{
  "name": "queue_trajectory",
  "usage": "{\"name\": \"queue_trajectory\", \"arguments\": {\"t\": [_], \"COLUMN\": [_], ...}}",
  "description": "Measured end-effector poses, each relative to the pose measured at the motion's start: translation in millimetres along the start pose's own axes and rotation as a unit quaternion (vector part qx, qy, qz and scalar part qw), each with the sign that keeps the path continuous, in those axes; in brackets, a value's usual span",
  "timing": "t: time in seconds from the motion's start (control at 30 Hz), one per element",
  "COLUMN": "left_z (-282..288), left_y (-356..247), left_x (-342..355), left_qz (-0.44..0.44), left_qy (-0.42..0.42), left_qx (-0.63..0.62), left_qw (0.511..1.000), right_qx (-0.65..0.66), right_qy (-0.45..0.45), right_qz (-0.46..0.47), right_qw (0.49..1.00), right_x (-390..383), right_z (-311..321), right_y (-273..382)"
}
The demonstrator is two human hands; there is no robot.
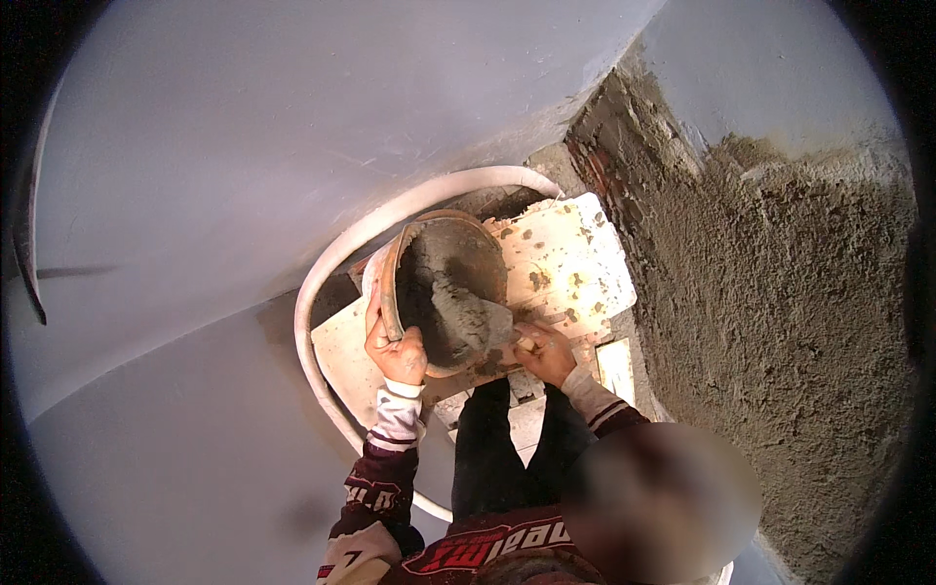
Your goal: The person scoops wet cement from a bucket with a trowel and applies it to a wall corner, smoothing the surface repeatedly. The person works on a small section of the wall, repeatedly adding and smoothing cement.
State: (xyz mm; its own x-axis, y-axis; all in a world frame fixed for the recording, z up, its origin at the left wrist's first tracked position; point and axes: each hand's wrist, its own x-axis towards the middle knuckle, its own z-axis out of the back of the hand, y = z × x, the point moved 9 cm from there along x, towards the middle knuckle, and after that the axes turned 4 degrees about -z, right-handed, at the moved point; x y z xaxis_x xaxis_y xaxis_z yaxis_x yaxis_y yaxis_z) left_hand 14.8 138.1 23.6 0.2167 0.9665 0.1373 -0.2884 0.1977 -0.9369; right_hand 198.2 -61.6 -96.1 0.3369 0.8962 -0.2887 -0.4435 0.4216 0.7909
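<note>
My left hand (394, 348) grips the left rim of a round, rust-stained bucket (390, 253), fingers outside along its wall. Inside is grey wet mortar (434, 268). My right hand (544, 351) is closed on the light handle of a trowel, whose mortar-smeared blade (485, 324) lies inside the bucket at its near right side. The bucket is tilted on a pale board (570, 253) spattered with grey mortar.
A white hose (315, 303) curves around the bucket and board. Smooth grey walls (253, 127) rise behind and at the left. A roughly plastered surface (760, 322) stands at the right. My dark-trousered legs are below the bucket.
</note>
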Motion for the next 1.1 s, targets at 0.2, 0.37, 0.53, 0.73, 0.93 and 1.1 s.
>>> {"name": "queue_trajectory", "arguments": {"t": [0.2, 0.37, 0.53, 0.73, 0.93, 1.1], "left_z": [-9.1, -20.9, -23.0, -26.9, -16.4, -28.9], "left_y": [-5.1, -13.5, -14.1, -16.9, -14.1, -14.7], "left_x": [3.5, 1.2, -2.7, -14.0, -11.3, -22.2], "left_qz": [-0.02, -0.026, -0.044, -0.055, -0.045, -0.09], "left_qy": [-0.002, 0.009, 0.024, 0.051, 0.022, 0.092], "left_qx": [0.037, 0.047, 0.051, 0.063, 0.026, 0.055], "left_qw": [0.999, 0.999, 0.997, 0.995, 0.998, 0.99], "right_qx": [-0.044, -0.181, -0.294, -0.35, -0.408, -0.236], "right_qy": [0.043, 0.043, 0.021, 0.036, 0.175, 0.221], "right_qz": [-0.034, 0.052, 0.043, 0.068, 0.066, 0.045], "right_qw": [0.998, 0.981, 0.955, 0.934, 0.894, 0.945], "right_x": [11.8, 10.5, 14.0, 37.0, 53.0, 41.5], "right_z": [9.8, -1.9, 32.5, 80.8, 40.6, -37.2], "right_y": [-17.6, -28.1, 40.8, 65.0, 1.3, 20.8]}}
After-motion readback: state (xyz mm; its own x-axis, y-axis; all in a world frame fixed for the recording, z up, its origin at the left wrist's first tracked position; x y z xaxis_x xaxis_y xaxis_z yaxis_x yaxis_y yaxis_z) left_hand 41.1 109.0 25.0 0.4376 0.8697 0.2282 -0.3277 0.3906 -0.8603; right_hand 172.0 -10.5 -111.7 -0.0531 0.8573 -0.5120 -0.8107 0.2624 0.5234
